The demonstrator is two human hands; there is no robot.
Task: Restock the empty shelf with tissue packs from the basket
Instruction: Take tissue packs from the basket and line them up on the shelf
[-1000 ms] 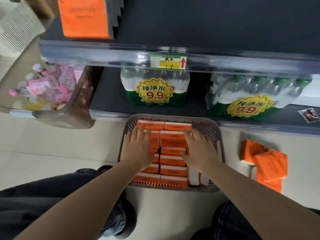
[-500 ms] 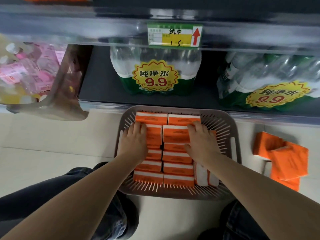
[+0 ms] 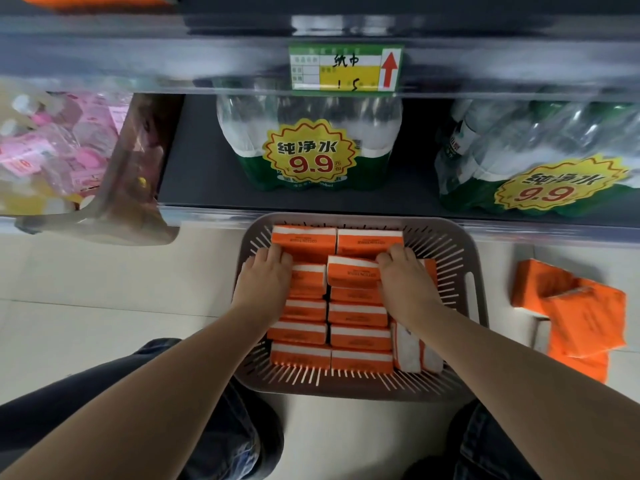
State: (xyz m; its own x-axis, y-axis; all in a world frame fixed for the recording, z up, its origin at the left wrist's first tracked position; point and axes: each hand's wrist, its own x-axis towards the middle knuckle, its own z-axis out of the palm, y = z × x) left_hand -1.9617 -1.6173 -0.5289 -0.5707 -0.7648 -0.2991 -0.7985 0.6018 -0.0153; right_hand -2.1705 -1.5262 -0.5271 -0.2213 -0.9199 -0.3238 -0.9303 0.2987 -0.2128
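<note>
Down in the basket (image 3: 450,258), the left hand (image 3: 265,284) is curled over the far edge of the left column of tissue packs (image 3: 358,337), fingers hooked into a gap. The right hand (image 3: 405,285) is clamped likewise on a raised pack (image 3: 351,271) in the right column. Nothing is lifted clear yet. Approx. two full columns are packed in the basket, plus a few stood on end at right. Loose packs (image 3: 585,320) are seen on the floor (image 3: 104,289) beside it. Above, water multipacks (image 3: 311,147) are shelved, and a price tag (image 3: 346,67) w/ an up arrow is fixed to the upper shelf (image 3: 485,50). That shelf is mostly out of view, so restocking is judged barely begun.
</note>
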